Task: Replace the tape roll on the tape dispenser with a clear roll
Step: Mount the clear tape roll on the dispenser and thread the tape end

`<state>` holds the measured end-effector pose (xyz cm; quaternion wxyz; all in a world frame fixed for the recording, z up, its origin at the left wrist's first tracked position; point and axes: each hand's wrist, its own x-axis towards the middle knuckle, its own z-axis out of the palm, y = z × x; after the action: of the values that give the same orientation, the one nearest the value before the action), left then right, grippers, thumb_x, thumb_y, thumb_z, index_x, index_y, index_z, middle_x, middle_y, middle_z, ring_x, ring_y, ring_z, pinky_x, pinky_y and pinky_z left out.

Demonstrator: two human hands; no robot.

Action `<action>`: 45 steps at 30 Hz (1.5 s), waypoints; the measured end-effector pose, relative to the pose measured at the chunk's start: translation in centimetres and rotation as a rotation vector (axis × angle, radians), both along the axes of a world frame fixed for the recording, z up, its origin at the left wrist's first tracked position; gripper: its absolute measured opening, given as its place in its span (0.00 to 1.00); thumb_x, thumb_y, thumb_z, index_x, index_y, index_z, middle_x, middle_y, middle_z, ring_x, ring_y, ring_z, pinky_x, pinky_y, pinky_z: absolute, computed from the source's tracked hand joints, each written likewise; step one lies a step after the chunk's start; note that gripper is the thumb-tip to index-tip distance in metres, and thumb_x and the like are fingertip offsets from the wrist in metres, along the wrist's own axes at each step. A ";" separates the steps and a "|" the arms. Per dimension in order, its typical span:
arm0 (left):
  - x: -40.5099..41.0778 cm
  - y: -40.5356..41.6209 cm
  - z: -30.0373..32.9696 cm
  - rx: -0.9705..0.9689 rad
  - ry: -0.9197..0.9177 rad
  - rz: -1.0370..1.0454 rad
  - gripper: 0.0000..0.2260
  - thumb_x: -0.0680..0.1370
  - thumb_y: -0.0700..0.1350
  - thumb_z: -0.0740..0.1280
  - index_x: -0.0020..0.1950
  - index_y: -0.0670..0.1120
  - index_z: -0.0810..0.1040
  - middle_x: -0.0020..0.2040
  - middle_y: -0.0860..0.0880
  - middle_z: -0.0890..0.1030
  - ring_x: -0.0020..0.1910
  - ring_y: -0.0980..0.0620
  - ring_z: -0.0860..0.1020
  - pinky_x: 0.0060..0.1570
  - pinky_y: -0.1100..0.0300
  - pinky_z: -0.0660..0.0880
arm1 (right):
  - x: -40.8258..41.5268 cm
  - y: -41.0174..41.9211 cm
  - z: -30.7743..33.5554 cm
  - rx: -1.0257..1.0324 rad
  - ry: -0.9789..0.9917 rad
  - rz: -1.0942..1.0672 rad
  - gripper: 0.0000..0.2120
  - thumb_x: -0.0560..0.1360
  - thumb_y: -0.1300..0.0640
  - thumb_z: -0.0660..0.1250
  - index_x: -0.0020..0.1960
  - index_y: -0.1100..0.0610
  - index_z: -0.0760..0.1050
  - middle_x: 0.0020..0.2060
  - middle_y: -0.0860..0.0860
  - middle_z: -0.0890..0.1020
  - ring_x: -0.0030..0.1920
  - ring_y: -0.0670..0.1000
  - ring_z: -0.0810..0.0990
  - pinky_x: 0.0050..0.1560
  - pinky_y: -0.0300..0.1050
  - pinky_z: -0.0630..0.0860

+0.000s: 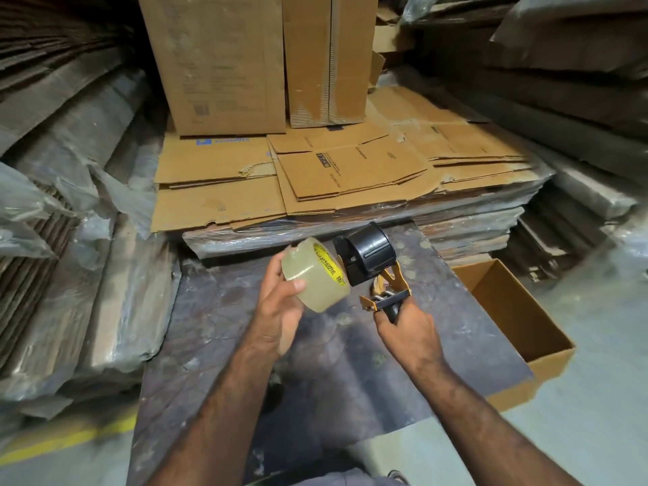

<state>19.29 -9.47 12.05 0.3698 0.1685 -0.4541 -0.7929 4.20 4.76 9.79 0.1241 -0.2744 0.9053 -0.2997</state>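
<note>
Nearby, open cardboard box (pixel 519 310) seemingly holds nothing.

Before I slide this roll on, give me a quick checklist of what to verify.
1. Clear roll held in left hand: ok.
2. Dispenser handle gripped by right hand: ok.
3. Black hub bare, no old roll on it: ok.
4. Roll's core lined up with hub: not ok, it sits beside and tilted.
5. Tape's unwinding direction: cannot tell.
</note>
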 end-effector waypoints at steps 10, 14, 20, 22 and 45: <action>-1.2 0.6 0.2 -0.149 -0.138 0.099 0.31 0.63 0.45 0.79 0.65 0.56 0.74 0.68 0.42 0.74 0.62 0.46 0.78 0.52 0.43 0.81 | -1.4 1.2 0.1 0.017 -0.020 0.037 0.19 0.76 0.46 0.68 0.60 0.57 0.75 0.50 0.58 0.84 0.52 0.61 0.82 0.51 0.53 0.80; -2.5 1.1 -0.5 0.064 -0.043 0.107 0.30 0.64 0.45 0.81 0.63 0.57 0.73 0.70 0.42 0.73 0.69 0.39 0.75 0.57 0.33 0.78 | -3.1 1.3 0.1 0.031 -0.035 0.034 0.18 0.76 0.46 0.68 0.58 0.58 0.76 0.50 0.59 0.84 0.53 0.62 0.82 0.49 0.51 0.79; -4.3 1.9 -0.8 0.059 -0.115 0.036 0.35 0.65 0.41 0.78 0.70 0.58 0.73 0.71 0.45 0.69 0.67 0.38 0.75 0.57 0.33 0.78 | -4.9 1.9 -0.1 0.084 -0.035 0.041 0.18 0.76 0.45 0.69 0.59 0.56 0.75 0.49 0.56 0.84 0.51 0.58 0.82 0.48 0.50 0.79; -4.8 2.0 -0.8 -0.042 -0.230 0.028 0.35 0.63 0.42 0.79 0.68 0.60 0.76 0.68 0.45 0.70 0.64 0.41 0.76 0.58 0.37 0.80 | -5.5 2.3 -0.4 0.098 -0.048 0.039 0.18 0.76 0.45 0.68 0.59 0.56 0.75 0.49 0.55 0.83 0.49 0.57 0.81 0.47 0.49 0.79; -10.0 3.0 -1.3 -1.150 -0.731 0.232 0.33 0.61 0.54 0.82 0.63 0.54 0.75 0.63 0.54 0.67 0.63 0.55 0.69 0.62 0.63 0.70 | -9.0 4.1 -0.6 0.187 0.056 -0.001 0.19 0.77 0.44 0.66 0.61 0.55 0.69 0.48 0.57 0.84 0.49 0.62 0.83 0.46 0.52 0.79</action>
<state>9.28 -6.47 10.77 0.3061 0.2496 -0.8770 -0.2738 -4.82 8.87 9.17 0.1239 -0.2693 0.9325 -0.2061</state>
